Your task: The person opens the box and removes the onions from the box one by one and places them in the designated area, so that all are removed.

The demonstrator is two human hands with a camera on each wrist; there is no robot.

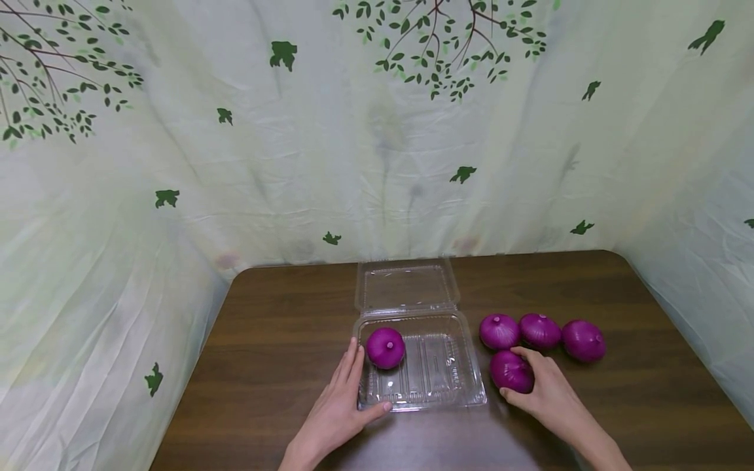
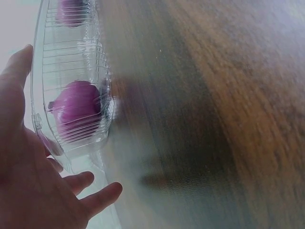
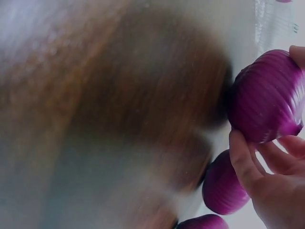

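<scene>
A clear plastic clamshell container [image 1: 436, 392] lies with its lid [image 1: 406, 288] folded back, away from me. One purple onion [image 1: 385, 348] sits in the left rear part of its base. My left hand [image 1: 336, 409] rests along the container's left side, thumb at the front rim and fingers straight. In the left wrist view that onion [image 2: 78, 112] shows through the ribbed wall. On the right, my right hand [image 1: 548, 392] grips another purple onion [image 1: 510, 371] between thumb and fingers. The right wrist view shows this onion [image 3: 267, 98] close up, with the fingers curled round its side.
Just behind the gripped onion stand three more onions: a left one [image 1: 499, 331], a middle one [image 1: 539, 330] and a right one [image 1: 584, 340]. All are on a brown wooden table [image 1: 283, 327]. A leaf-patterned cloth [image 1: 377, 144] hangs behind the table and at its sides.
</scene>
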